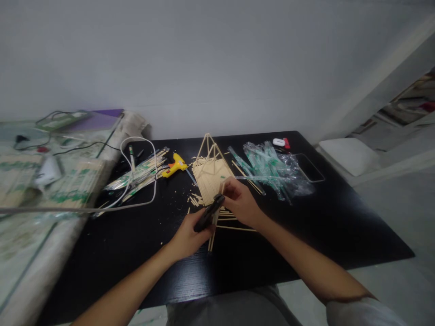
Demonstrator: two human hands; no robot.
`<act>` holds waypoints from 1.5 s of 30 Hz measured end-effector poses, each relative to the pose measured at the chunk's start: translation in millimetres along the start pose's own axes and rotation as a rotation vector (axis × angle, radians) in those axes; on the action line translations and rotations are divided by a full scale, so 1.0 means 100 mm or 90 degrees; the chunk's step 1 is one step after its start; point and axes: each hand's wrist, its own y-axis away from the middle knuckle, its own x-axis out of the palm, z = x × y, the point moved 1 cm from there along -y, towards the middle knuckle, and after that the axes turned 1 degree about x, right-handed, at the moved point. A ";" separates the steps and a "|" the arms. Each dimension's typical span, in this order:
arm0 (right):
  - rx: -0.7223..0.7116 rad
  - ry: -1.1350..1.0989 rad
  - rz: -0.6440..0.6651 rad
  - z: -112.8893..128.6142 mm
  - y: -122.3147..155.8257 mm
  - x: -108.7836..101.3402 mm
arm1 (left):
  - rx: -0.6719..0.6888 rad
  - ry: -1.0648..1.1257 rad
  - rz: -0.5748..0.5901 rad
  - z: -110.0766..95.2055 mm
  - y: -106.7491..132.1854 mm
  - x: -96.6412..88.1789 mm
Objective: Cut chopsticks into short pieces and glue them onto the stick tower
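left hand [190, 233]: fingers closed round black cutter [209, 213] | right hand [239, 201]: fingers pinching wooden stick [215, 226]

Both hands close together, left hand [189, 236] and right hand [242, 202] clenched.

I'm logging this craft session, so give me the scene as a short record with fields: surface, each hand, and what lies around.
surface: black rectangular table
left hand: left hand grips a black hand tool
right hand: right hand pinches thin pale wooden sticks against the tool
behind hands: flat mat of glued wooden sticks with a stick triangle frame
left of mat: yellow glue gun, white cable
right of mat: clear green-printed plastic wrappers
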 end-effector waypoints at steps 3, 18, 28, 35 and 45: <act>-0.002 -0.024 -0.011 0.00 0.01 0.02 | 0.005 -0.003 -0.003 0.04 0.02 0.01; 0.038 -0.028 -0.003 -0.10 0.02 -0.01 | -0.030 0.042 -0.066 -0.06 -0.05 -0.02; 0.046 -0.018 -0.055 -0.04 0.03 0.02 | -0.051 0.043 -0.051 -0.05 -0.03 -0.01; 0.081 -0.005 -0.050 -0.08 0.03 0.02 | -0.042 0.043 -0.041 -0.02 -0.03 -0.01; 0.121 0.013 -0.022 -0.12 0.02 0.02 | -0.017 0.035 -0.044 0.00 -0.03 -0.01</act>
